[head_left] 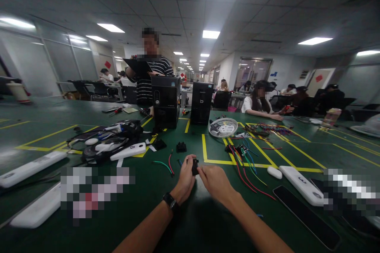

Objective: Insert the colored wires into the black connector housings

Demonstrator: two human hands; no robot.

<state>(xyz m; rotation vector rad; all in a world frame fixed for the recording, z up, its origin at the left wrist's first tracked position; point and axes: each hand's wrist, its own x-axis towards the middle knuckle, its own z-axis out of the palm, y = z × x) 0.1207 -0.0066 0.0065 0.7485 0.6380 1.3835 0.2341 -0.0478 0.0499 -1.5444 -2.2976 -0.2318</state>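
Gripping a small blk part (195,167), the L hand (187,176) has thumb & fingers closed round it, just above the tabletop. R hand (216,182) is curled shut-looking, fingertips at the part's R edge; can't tell if they pinch it or only touch. Dark watch (170,202) on L wrist.

Clock dirs from the held part, 12 = away from wearer. Nearby at 11: blk block (181,147), standing alone on the grn table (139,209). Btwn 9 & 10: short grn wire (163,164) & red wire (170,162), ends close together. Btwn 2 & 3: wire bunch (244,152), w/ long red leads trailing toward 4. At 1–2: white basket (223,121) w/ small bits inside.

Further out, 3–4: white oval (274,172), then white slab marked 3 (302,185); dark flat slab (305,216) nearer 4. Btwn 9 & 10: white slab marked B (129,151), beside a dark cable pile (118,136) at 10. Two blk PC towers upright: L tower (165,102) at 11, R tower (202,104) approx 12. Yel tape (237,162) lines mark the tabletop.

Beyond L tower: standing person (163,65), striped top, holding dark clipboard (138,67). At 2: seated person (251,104), white sleeve, arm on table.
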